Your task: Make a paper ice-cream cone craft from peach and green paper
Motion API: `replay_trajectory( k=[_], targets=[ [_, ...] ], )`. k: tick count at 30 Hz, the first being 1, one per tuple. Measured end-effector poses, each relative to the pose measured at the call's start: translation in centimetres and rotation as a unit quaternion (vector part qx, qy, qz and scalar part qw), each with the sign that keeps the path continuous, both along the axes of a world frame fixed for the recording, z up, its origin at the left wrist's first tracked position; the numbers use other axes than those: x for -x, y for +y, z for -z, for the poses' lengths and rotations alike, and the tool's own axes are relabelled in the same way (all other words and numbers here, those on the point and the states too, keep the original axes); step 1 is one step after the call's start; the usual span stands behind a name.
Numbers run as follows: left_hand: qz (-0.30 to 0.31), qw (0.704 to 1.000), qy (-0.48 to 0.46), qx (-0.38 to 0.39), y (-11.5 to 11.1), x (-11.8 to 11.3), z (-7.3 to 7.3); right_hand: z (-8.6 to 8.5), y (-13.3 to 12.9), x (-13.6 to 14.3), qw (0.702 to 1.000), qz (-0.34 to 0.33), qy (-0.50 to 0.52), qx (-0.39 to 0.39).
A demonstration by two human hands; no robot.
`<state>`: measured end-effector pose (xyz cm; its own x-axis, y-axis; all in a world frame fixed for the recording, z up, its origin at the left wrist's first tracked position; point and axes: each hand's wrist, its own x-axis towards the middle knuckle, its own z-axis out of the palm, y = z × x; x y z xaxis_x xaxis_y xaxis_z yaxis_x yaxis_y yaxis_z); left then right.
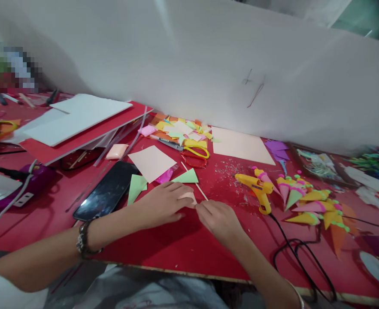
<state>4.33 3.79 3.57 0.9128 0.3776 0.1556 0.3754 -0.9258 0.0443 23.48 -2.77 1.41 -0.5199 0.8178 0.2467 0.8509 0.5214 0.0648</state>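
Note:
My left hand (165,202) curls over a small piece of pale pink paper (189,198) near the table's front middle. My right hand (220,221) pinches the lower right corner of that paper, its fingertips close to my left ones. The fold of the paper is partly hidden under my fingers. A thin white stick (202,192) lies just beyond my right fingers. Around it lie a green paper triangle (187,176), another green paper piece (136,188) and a square of pale pink paper (153,163) on a bright pink packet (166,175).
A black phone (107,191) lies left of my hands. Yellow-handled scissors (189,149) rest by paper scraps (183,128). A yellow glue gun (256,189) with a black cord lies right, beside several small paper cones (305,201). White boards (83,116) are stacked left.

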Motion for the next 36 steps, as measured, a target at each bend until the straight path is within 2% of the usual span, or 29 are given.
replay_trajectory(
  k=[3,6,9,13,16,20,23,25,28,30,33,36],
  targets=[
    [-0.001,0.997,-0.031,-0.067,-0.4,-1.0,-0.9,-1.5,0.4,0.3,0.998,0.021,0.051,-0.018],
    [-0.013,0.987,-0.092,-0.129,-0.4,-1.5,-1.6,-3.2,0.7,0.7,0.99,0.054,0.125,0.038],
    [-0.027,0.977,-0.14,-0.159,-0.2,-1.6,-2.1,-4.3,0.8,0.8,0.97,0.073,0.206,0.106],
    [-0.048,0.973,-0.146,-0.172,0.3,-0.8,-2.5,-5.2,0.8,0.3,0.943,0.079,0.29,0.143],
    [-0.075,0.971,-0.122,-0.193,1.2,0.8,-2.4,-5.6,0.7,-0.9,0.934,0.098,0.313,0.144],
    [-0.123,0.973,-0.075,-0.181,3.2,3.7,-1.9,-5.7,0.6,-2.4,0.936,0.126,0.304,0.123],
    [-0.186,0.968,-0.14,-0.092,3.8,4.6,-2.4,-5.5,0.7,-2.5,0.942,0.125,0.286,0.119],
    [-0.153,0.977,-0.147,-0.021,3.4,4.1,-3.0,-5.3,0.8,-2.0,0.947,0.099,0.274,0.134],
    [-0.034,0.996,-0.068,0.054,2.2,2.5,-3.7,-5.1,1.2,-1.3,0.954,0.06,0.256,0.143],
    [-0.02,0.998,-0.038,0.055,1.6,1.6,-3.6,-5.1,1.5,-1.0,0.967,0.04,0.218,0.124],
    [-0.034,0.999,-0.022,0.018,1.3,1.0,-3.0,-5.2,1.9,-0.5,0.992,0.02,0.118,0.03],
    [-0.03,0.999,-0.008,-0.018,1.1,0.6,-2.6,-5.1,2.2,0.5,0.997,0.0,0.057,-0.045]
  ],
)
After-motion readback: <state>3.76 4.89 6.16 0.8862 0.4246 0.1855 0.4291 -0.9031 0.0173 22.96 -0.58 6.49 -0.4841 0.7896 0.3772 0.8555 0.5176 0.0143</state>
